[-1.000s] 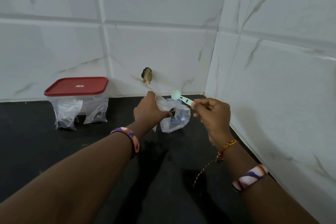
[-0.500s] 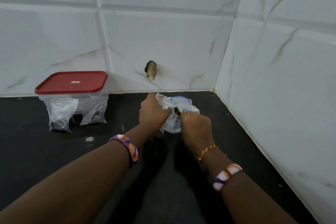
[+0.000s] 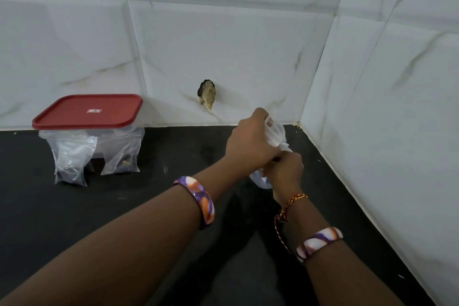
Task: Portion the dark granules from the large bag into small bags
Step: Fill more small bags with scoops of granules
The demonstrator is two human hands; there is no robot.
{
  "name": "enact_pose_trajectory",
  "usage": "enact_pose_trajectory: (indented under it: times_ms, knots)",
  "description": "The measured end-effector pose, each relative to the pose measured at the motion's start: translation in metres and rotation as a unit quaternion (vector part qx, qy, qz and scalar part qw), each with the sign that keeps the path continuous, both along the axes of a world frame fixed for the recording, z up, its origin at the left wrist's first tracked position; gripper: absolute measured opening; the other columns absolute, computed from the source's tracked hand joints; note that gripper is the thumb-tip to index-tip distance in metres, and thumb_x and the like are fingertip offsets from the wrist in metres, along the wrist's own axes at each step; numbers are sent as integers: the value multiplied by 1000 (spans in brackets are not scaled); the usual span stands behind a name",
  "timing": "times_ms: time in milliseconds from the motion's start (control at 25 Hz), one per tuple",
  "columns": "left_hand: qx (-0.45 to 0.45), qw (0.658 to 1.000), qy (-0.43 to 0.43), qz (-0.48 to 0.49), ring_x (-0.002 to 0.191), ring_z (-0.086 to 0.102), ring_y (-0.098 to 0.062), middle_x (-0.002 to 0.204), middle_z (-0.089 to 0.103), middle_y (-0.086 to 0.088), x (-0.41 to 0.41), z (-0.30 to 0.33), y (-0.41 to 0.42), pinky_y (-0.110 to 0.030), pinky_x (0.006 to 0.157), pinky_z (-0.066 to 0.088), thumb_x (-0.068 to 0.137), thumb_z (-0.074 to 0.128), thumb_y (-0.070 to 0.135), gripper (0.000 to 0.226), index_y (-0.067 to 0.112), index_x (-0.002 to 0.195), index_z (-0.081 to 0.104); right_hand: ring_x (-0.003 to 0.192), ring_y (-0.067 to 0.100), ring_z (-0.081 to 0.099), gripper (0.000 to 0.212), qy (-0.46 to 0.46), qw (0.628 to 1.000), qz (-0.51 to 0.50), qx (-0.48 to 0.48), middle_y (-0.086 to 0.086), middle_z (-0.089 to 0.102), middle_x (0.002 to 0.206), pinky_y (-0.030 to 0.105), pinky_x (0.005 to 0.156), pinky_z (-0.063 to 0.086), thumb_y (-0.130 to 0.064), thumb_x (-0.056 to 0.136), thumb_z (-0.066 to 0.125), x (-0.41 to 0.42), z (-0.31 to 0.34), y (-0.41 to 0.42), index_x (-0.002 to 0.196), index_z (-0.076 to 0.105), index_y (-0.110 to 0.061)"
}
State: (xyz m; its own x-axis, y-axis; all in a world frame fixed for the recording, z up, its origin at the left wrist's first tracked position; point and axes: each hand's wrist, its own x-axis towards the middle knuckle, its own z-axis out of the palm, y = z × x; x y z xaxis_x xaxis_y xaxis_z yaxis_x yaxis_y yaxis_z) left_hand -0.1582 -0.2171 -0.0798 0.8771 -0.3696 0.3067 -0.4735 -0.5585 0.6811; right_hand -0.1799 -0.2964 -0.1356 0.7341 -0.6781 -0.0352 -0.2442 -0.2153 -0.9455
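**Both hands closed on the bag by the corner**

The left hand is curled around the bunched upper plastic of a clear bag, fingers wrapped over the gathered neck. The right hand is clenched just below and touching it, pinching the same plastic lower down; whether it also holds anything else cannot be told. A bulge of the bag, with a blue tint, shows under the right hand near the counter. Its contents are hidden by the hands.

The film looks thin, soft and slippery, so it will likely crumple and slide rather than hold a shape. Loose granules would shift and pour toward any slack opening. The safest hold seems to be the gathered neck, pinched tight, with the belly resting on the counter to carry the weight.

Well apart to the left, two small bags stand against a clear box with a red lid shut on top. Each small bag holds a dark layer at its bottom, probably portions already made. What the box itself holds is unclear. A brown stub juts from the tiled wall behind.
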Motion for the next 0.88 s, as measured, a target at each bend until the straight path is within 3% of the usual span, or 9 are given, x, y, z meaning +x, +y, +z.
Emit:
enact_pose_trajectory:
  times_ms: [160, 400, 640, 880]
  knots:
    - [-22, 998, -20, 59, 95, 63, -22, 107, 64, -5, 11, -7, 16, -40, 84, 54, 75, 71, 27, 45, 13, 112, 49, 65, 23, 63, 10, -40, 997, -14, 57, 9, 67, 69, 29, 57, 53, 2, 73, 67, -6, -6, -2, 76, 74, -4]
    - [-30, 987, 25, 153, 84, 54, -18, 100, 56, -1, 17, -9, 33, -30, 72, 47, 76, 69, 29, 45, 13, 112, 48, 41, 6, 52, 8, -65, 982, -25, 174, 13, 68, 74, 10, 34, 35, 8, 73, 66, -33, 7, -4, 78, 70, 3]
    - [12, 987, 72, 140, 89, 52, -20, 98, 49, -1, -3, -10, 48, -34, 73, 46, 64, 80, 42, 72, 9, 115, 41, 32, 2, 47, 7, -50, 978, 3, 201, 10, 64, 65, 10, 31, 32, 7, 77, 64, -73, 21, -6, 80, 68, 3]
    - [4, 989, 55, 136, 102, 58, -26, 114, 57, -7, -28, -17, 72, -43, 87, 52, 67, 80, 38, 70, 9, 118, 41, 30, 0, 46, 6, -130, 973, 47, 185, 9, 63, 65, 10, 32, 32, 6, 77, 66, -106, 54, 6, 81, 68, 2]
